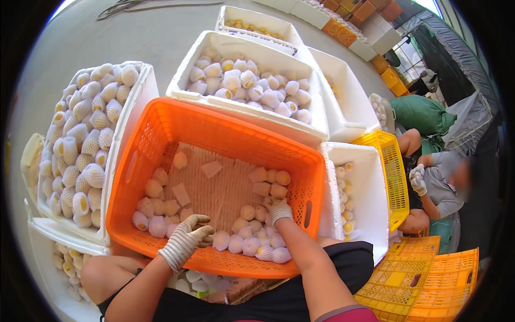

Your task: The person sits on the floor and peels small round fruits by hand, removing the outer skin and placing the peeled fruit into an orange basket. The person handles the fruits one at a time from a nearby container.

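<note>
Before me stands an orange plastic crate [237,124], its floor partly covered by a ribbed liner [213,181]. Fruits in white foam nets [250,246] lie along its near side, with more at the left side [157,206] and right side [270,176]. My left hand [191,237], in a whitish knit glove, hovers over the crate's near edge, fingers apart, with nothing seen in it. My right hand [279,209], gloved too, reaches down inside at the right, against the netted fruits; its fingertips are hidden, so its hold cannot be told. Two small pale pieces [211,169] lie on the liner.
White foam boxes of netted fruit stand at the left [149,86] and beyond the crate [183,64]. Another foam box [368,193] and a yellow crate [394,177] stand at the right. A seated person [442,181] is beyond them. Orange-yellow crates [402,277] lie at the lower right.
</note>
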A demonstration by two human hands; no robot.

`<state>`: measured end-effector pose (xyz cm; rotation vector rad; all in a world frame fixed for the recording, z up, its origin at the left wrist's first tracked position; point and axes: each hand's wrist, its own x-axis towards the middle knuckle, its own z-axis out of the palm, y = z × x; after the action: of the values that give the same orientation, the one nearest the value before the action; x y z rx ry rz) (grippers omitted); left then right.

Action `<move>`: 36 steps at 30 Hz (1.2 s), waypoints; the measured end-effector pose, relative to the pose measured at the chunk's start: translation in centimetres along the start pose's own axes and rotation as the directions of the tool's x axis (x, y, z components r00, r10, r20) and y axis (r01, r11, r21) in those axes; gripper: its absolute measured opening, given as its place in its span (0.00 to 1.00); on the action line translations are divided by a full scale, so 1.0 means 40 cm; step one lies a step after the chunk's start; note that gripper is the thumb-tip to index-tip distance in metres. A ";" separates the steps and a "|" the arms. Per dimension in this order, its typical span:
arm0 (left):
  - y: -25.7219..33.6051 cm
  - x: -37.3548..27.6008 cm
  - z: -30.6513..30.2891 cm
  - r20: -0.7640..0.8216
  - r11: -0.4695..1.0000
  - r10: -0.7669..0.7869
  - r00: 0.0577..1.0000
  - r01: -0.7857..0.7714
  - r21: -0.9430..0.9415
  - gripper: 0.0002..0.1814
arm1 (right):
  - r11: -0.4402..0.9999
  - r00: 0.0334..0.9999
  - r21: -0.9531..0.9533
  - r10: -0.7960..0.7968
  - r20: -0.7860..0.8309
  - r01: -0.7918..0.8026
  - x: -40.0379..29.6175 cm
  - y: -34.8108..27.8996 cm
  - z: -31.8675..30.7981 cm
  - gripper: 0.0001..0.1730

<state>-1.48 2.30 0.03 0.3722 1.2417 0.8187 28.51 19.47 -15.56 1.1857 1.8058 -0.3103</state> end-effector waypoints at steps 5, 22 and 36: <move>0.000 0.001 0.010 0.010 1.000 0.021 1.000 -0.021 0.002 0.22 | 0.985 0.999 0.174 0.011 -0.040 -0.004 -0.027 0.028 -0.055 0.45; 0.025 -0.050 0.014 0.104 0.951 0.183 0.978 -0.202 0.234 0.17 | -0.498 0.833 0.751 -0.097 -0.545 0.434 -0.540 -0.260 -0.185 0.21; -0.023 -0.084 0.048 0.059 0.761 0.357 0.932 -0.327 0.561 0.12 | -0.148 0.630 0.613 0.228 -0.743 0.776 -0.539 -0.303 -0.126 0.17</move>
<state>0.29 -0.40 2.30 1.0975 1.4795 0.7538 18.07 3.77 1.27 1.9361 2.5255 -2.2904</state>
